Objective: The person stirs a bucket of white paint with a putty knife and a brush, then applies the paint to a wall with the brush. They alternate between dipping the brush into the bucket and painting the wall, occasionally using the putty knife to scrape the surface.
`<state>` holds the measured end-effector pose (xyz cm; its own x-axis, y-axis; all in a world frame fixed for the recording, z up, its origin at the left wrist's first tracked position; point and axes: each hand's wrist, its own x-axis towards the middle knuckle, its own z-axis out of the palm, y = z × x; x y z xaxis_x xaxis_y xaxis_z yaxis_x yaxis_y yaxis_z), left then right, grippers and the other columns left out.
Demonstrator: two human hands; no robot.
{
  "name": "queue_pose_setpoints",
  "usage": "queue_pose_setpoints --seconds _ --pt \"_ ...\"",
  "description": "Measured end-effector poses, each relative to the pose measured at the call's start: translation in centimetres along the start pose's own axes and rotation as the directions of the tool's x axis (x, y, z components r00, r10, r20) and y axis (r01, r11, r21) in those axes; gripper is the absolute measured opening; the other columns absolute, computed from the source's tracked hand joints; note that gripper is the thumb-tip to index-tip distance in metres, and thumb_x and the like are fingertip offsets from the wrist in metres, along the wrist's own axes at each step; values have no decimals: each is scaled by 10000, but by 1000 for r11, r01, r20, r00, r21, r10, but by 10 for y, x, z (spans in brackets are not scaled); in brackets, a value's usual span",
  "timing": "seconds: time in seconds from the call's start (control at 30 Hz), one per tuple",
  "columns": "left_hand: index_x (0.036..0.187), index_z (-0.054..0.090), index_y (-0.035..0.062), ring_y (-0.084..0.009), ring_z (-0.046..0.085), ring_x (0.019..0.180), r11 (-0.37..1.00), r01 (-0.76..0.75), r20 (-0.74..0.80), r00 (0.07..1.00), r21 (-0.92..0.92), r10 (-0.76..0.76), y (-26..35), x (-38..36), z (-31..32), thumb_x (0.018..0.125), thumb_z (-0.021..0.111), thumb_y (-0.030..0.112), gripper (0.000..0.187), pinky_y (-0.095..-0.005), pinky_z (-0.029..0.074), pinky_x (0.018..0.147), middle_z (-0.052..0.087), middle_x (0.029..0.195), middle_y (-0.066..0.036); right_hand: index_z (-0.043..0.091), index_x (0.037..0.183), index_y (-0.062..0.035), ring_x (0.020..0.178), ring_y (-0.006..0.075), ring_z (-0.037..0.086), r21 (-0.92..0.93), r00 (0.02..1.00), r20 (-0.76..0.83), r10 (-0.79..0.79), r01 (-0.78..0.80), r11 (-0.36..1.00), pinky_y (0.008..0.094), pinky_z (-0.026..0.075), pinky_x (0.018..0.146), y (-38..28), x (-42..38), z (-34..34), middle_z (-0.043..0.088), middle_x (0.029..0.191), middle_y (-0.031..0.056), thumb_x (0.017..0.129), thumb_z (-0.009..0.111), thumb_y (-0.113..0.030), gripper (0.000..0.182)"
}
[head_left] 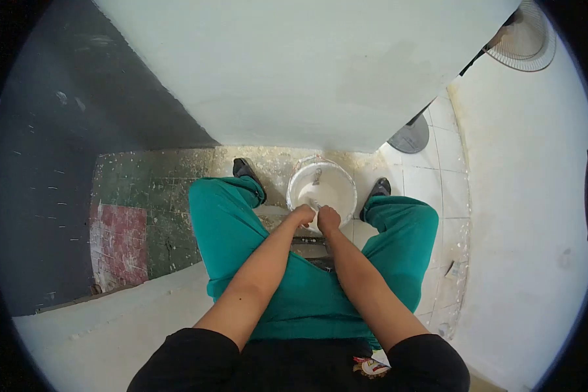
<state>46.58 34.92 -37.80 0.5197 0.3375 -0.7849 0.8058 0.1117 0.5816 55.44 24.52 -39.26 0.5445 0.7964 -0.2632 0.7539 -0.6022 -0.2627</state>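
Note:
A white bucket [293, 184] stands on the floor between my feet, its rim and inner wall smeared with a pale paste or paint. My left hand [302, 215] is closed at the near side of the bucket. Close beside it, my right hand [328, 219] is closed too, over the near rim. A small greyish piece [315, 204] shows between the hands; its kind and what each hand grips are hidden. Inside the bucket, a narrow grey mark or tool [317, 176] is visible against the far wall, too small to name.
A white wall [294, 78] rises just beyond the bucket. On the left are a dark grey wall [39, 170] and spattered green and red tiles [121, 235]. A fan [522, 39] stands at the upper right on a round base [409, 136]. White tiles [431, 196] lie along the right.

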Motion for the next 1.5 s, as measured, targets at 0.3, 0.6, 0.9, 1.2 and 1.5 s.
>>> queue_pose_setpoints --seconds 0.3,0.6,0.9,1.2,1.5 --pt "947 671 -69 -299 683 631 998 -62 20 998 16 62 -11 9 -8 795 517 168 321 -416 497 496 688 811 -209 720 803 -53 807 286 706 -134 999 -27 -18 14 991 389 564 650 -10 0 -12 704 855 122 810 618 -90 109" --pt "1260 558 -27 -283 706 793 998 -13 135 991 61 5 -2 -3 -14 909 511 274 465 -408 545 558 690 1096 -168 702 970 -2 897 352 696 409 767 241 595 -636 654 446 563 751 -9 3 -14 696 977 224 858 580 -141 216" --pt "1281 550 -3 -280 700 801 996 -3 144 989 90 -10 8 -11 -12 909 529 287 472 -410 554 601 676 1137 -167 694 979 30 1010 343 684 118 940 179 292 -315 942 421 546 819 -2 -14 -40 692 1029 236 861 577 -174 264" --pt "1231 578 -14 -292 679 836 997 -43 130 991 59 35 16 -2 -3 925 474 385 513 -402 541 631 669 1116 -170 624 864 -158 648 172 489 728 716 680 158 -685 -28 354 384 614 16 -7 -15 536 728 16 916 528 -223 127" --pt "1162 584 -59 -242 627 993 740 -658 -333 736 -144 590 94 -43 -20 954 512 544 642 -370 483 864 649 1084 -195 564 930 -64 720 98 485 990 997 -73 20 75 -119 252 424 666 -23 36 -107 508 795 -12 1007 418 -179 201"
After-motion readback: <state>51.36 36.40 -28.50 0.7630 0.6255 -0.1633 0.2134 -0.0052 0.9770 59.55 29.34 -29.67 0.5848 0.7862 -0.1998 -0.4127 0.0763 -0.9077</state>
